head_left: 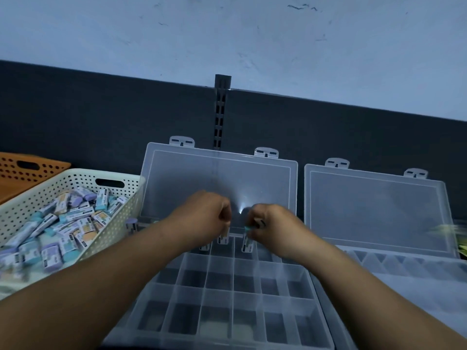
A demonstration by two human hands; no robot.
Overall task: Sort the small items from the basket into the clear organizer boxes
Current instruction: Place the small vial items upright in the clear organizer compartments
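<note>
Head view: the right hand (267, 227) pinches a teal-tipped eraser (248, 242) upright in the back row of the open organizer box (227, 301). The left hand (202, 218) curls over a second eraser (224, 239) beside it; its fingers hide the contact, so I cannot tell the grip. Label print is too blurred to read. A white basket (121, 223) of erasers sits left of the box.

The cream, hole-dotted plastic basket (50, 185) holds small rectangular packets (75, 214) in teal, lilac and pale orange. Behind it, an orange plastic basket (10, 162) is dotted alike.
</note>
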